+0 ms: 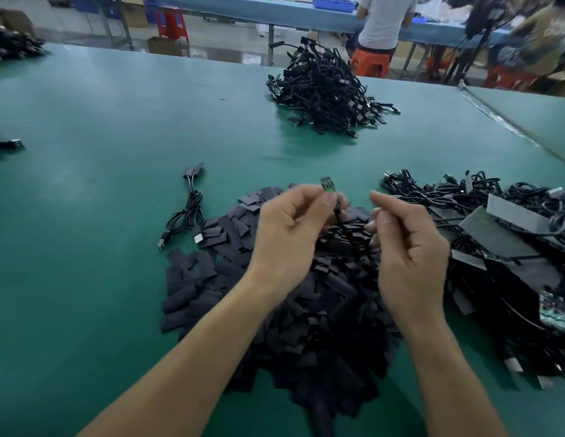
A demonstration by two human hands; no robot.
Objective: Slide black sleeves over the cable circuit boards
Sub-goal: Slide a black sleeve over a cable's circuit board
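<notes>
1. Green matting covers our workbench; beyond it, people sit on orange stools at a blue bench.
2. Our left hand pinches a small green circuit board between thumb and forefinger, and the board sticks up above the fingertips.
3. Its black cable drops down from the pinch into the gap between our hands.
4. Our right hand hovers just right of the pinch with fingers curled and forefinger raised; we cannot tell whether it pinches anything.
5. Directly beneath the grip lies a big heap of black sleeves.
6. Right of the grip sits a tangle of cables, some with boards showing.
7. Left of the grip lie two sleeved cables, side by side.
8. Well beyond the grip stands another cable pile.
</notes>
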